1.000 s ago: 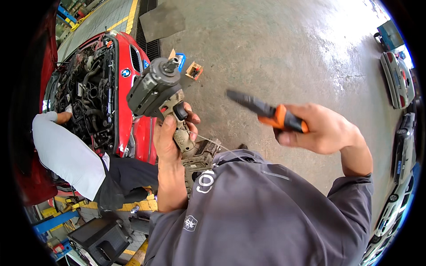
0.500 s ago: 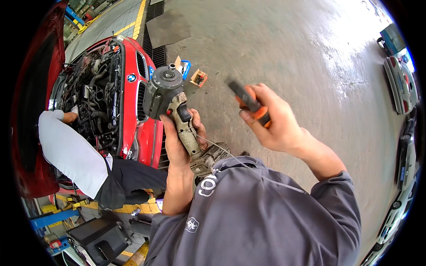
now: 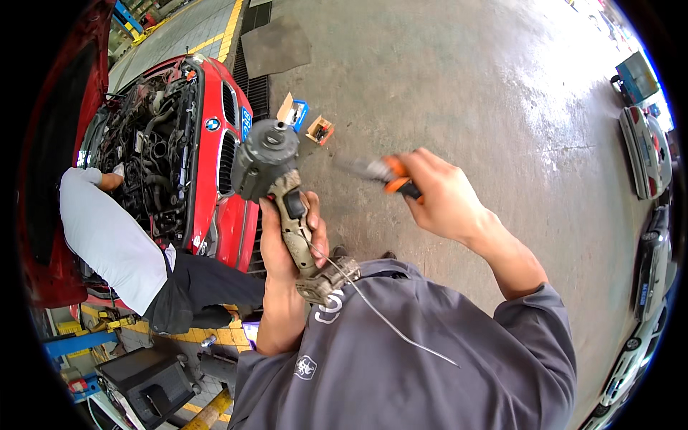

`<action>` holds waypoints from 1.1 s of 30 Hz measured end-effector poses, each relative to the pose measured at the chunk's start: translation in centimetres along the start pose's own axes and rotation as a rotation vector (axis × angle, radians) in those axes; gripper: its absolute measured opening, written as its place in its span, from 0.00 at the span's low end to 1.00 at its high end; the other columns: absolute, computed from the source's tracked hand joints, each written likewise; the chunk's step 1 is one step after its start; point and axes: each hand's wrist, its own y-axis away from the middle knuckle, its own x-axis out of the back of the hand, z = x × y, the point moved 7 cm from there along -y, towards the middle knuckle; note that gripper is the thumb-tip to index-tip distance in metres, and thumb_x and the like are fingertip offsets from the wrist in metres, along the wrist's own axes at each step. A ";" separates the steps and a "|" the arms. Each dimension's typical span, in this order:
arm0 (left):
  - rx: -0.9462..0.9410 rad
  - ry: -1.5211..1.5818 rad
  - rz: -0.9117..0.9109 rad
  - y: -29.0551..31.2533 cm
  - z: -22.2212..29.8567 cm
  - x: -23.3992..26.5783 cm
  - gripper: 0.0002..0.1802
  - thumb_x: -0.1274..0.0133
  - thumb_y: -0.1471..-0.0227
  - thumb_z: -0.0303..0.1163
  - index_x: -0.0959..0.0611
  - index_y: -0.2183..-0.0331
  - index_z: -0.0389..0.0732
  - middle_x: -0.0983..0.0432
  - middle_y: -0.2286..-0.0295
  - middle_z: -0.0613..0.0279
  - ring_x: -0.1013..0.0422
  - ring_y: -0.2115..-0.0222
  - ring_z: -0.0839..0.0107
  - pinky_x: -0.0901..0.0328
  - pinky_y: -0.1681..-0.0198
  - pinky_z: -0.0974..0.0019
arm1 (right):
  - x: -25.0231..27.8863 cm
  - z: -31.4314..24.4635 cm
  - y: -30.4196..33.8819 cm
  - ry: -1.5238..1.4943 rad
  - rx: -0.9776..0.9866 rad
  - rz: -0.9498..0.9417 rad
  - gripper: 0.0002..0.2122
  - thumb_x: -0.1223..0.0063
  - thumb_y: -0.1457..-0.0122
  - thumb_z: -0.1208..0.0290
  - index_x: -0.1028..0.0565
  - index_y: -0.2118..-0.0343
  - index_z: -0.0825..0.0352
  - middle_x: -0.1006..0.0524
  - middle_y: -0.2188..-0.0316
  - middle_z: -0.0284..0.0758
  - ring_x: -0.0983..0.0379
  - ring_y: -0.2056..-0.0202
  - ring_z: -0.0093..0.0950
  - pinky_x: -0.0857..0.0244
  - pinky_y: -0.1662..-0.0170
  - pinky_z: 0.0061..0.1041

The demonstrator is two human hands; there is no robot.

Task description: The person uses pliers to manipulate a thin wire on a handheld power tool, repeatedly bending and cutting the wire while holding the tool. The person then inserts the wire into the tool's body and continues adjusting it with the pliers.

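Note:
My left hand (image 3: 276,247) is wrapped round the grip of a worn cordless impact wrench (image 3: 266,154), its dark grey head up and its square drive at the top. A thin metal wire (image 3: 393,328) runs from the grip down across my shirt, its end loose. To the right, apart from the wrench, my right hand (image 3: 450,197) is closed on pliers (image 3: 396,172) with orange and black handles. Their jaws point left and are smeared by motion.
On the left stands a red car (image 3: 215,86), its hood up; another person (image 3: 118,236) leans into the engine bay. Small opened boxes (image 3: 321,130) lie on the floor ahead. A black cart (image 3: 147,380) is at lower left. Parked cars (image 3: 643,153) line the right.
The pliers have swung down and left, with their jaws now pointing left. The wrench's base has shifted a little, and more of the wire shows across my shirt.

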 end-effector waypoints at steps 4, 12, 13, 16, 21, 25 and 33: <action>-0.021 -0.040 -0.017 -0.7 0.6 0.3 0.32 0.64 0.33 0.63 0.30 0.60 0.39 0.36 0.71 0.64 0.36 0.88 0.79 0.41 0.90 0.74 | 2.4 -0.8 0.1 -0.269 -0.072 0.229 0.16 0.41 0.39 0.77 0.28 0.49 0.70 0.24 0.66 0.38 0.25 0.66 0.33 0.32 0.60 0.28; 0.000 -0.218 0.079 -0.4 0.9 0.6 0.36 0.66 0.34 0.66 0.27 0.59 0.38 0.29 0.71 0.64 0.31 0.86 0.74 0.35 0.85 0.69 | 1.8 -1.4 1.7 -0.079 -0.014 -0.057 0.20 0.38 0.42 0.76 0.26 0.46 0.68 0.22 0.63 0.42 0.23 0.61 0.40 0.28 0.59 0.36; 0.003 -0.257 0.073 -0.2 1.0 0.4 0.36 0.66 0.34 0.65 0.26 0.59 0.38 0.28 0.71 0.64 0.31 0.86 0.74 0.35 0.85 0.69 | 1.6 -1.4 1.9 -0.036 -0.023 -0.095 0.22 0.38 0.44 0.77 0.27 0.45 0.67 0.22 0.62 0.42 0.23 0.60 0.42 0.28 0.59 0.37; -0.023 -0.254 0.147 0.2 0.8 0.0 0.34 0.66 0.33 0.63 0.27 0.58 0.38 0.30 0.70 0.63 0.31 0.85 0.75 0.35 0.86 0.70 | 1.4 -1.7 2.0 0.085 0.008 -0.083 0.27 0.38 0.49 0.81 0.28 0.43 0.67 0.23 0.61 0.41 0.24 0.60 0.43 0.28 0.60 0.39; 0.010 0.003 -0.019 -0.1 0.2 -1.0 0.33 0.63 0.33 0.63 0.29 0.59 0.38 0.33 0.70 0.62 0.34 0.86 0.76 0.37 0.88 0.72 | 1.3 -2.3 1.9 0.149 0.081 -0.025 0.31 0.40 0.52 0.83 0.30 0.41 0.67 0.24 0.61 0.40 0.24 0.59 0.42 0.28 0.61 0.38; 0.054 0.195 -0.130 -0.6 0.0 -0.6 0.35 0.59 0.35 0.64 0.31 0.58 0.37 0.30 0.71 0.61 0.32 0.85 0.74 0.37 0.87 0.72 | 1.1 -2.5 1.7 0.112 0.077 -0.045 0.31 0.40 0.52 0.84 0.30 0.41 0.67 0.24 0.61 0.40 0.24 0.59 0.42 0.28 0.61 0.38; 0.090 0.336 -0.185 -1.2 0.0 0.3 0.34 0.58 0.37 0.66 0.29 0.61 0.40 0.32 0.72 0.64 0.32 0.84 0.75 0.36 0.84 0.70 | 0.2 -2.3 1.7 0.031 0.050 -0.042 0.30 0.40 0.51 0.83 0.29 0.41 0.67 0.25 0.59 0.41 0.25 0.58 0.43 0.29 0.60 0.38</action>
